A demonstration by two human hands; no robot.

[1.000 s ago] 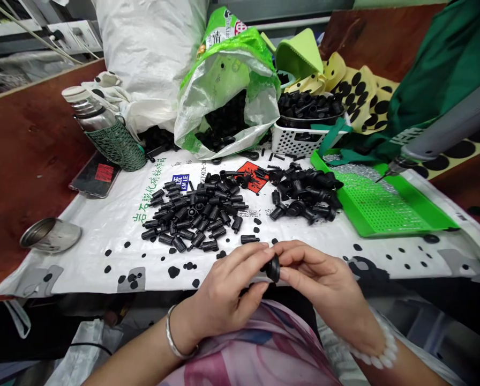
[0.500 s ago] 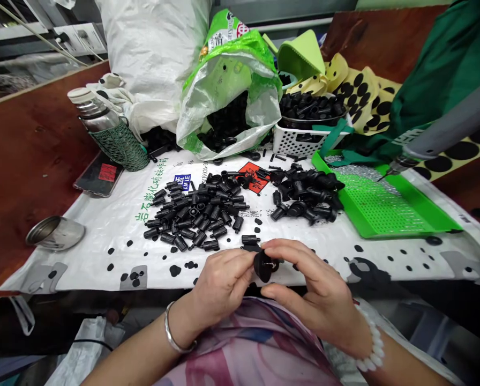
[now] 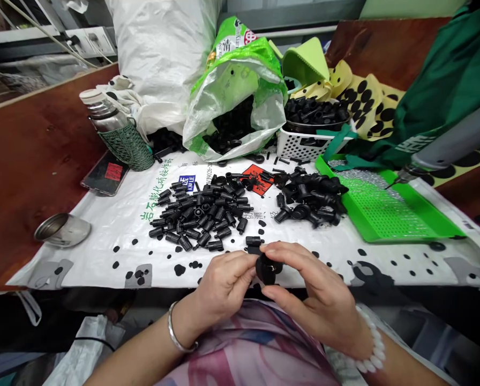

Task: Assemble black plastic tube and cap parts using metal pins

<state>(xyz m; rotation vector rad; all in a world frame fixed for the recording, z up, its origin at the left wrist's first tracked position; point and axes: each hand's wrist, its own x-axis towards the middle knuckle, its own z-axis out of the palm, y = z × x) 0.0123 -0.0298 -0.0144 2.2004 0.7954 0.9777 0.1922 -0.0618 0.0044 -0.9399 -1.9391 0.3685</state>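
Flared black fitting [image 3: 265, 272], one, not yet set down: left grip [image 3: 224, 281] pinches it, right grip [image 3: 322, 297] stands spread around it. Apparently remaining on surface [image 3: 115, 214]: ribbed black cylinders [image 3: 202, 214], heaped.

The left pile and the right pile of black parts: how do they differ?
The left pile spreads wider; the right pile is tighter.
The left pile is mostly small ribbed cylinders; the right pile has bulkier parts, some with round rims.
The right pile sits beside the green tray; the left pile, farther away.
Both lie loose on the white sheet.
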